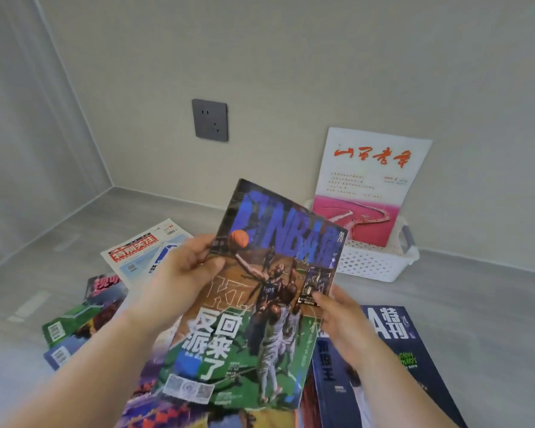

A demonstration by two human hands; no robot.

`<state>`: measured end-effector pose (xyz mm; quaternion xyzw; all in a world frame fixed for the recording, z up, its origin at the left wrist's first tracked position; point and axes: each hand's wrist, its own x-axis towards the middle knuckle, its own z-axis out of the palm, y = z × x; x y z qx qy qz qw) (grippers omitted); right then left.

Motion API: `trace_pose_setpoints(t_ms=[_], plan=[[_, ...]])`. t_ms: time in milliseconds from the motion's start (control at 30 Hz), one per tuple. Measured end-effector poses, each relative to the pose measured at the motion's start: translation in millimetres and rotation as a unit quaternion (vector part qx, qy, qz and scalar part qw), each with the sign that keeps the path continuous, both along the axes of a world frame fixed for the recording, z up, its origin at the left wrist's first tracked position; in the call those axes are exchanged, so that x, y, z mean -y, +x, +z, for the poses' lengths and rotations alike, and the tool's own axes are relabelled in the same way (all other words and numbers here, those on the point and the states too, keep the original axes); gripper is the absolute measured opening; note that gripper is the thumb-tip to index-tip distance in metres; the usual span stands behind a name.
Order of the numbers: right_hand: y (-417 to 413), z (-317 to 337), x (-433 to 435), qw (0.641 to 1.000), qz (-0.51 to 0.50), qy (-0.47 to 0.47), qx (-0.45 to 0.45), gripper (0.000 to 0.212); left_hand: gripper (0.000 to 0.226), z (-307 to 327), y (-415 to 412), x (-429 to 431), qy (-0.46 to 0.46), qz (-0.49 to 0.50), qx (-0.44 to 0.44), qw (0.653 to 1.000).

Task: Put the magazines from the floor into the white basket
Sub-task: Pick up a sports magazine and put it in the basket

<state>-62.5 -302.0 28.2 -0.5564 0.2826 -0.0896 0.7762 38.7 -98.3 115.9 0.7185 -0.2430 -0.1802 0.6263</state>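
The NBA magazine (260,304) is held in the air above the floor pile (383,350), gripped at its side edges by the left hand (179,270) and the right hand (337,316), both closed on it. It is judged light, glossy and floppy; two-edge support suits it. The basket (374,264), holding one upright magazine (371,180), stands beyond.

Blue masthead, orange ball and green court on the basketball magazine (260,304). Red script over white, pink below, on the magazine (368,186) in the perforated white basket (374,264). Dark grey wall socket (210,119); pale grey floor (476,304).
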Motion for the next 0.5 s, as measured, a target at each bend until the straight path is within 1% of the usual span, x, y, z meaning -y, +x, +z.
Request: trace_pose_setpoints(t_ms=[33,67,133,200,267,333,433,500], plan=[[1,9,9,1.000,0.014,-0.009,0.027,0.023,0.037,10,5,9,-0.032,0.001,0.013,0.999],[3,20,18,0.998,0.016,-0.018,0.052,0.019,0.038,19,11,18,-0.060,0.002,0.025,0.998],[8,45,41,0.995,-0.010,-0.051,0.089,0.019,0.038,35,26,39,-0.093,0.007,0.052,0.994],[16,71,67,0.985,-0.045,-0.118,0.117,0.018,0.037,49,41,62,-0.109,0.017,0.083,0.990],[25,96,92,0.968,-0.095,-0.195,0.127,0.018,0.036,59,57,89,-0.120,0.035,0.109,0.986],[34,118,118,0.944,-0.146,-0.252,0.158,0.020,0.036,66,71,118,-0.128,0.060,0.134,0.981],[46,145,150,0.911,-0.199,-0.302,0.198,0.026,0.038,72,90,163,-0.126,0.079,0.157,0.976],[53,152,169,0.899,-0.227,-0.306,0.215,0.029,0.037,72,100,192,-0.129,0.074,0.153,0.977]])
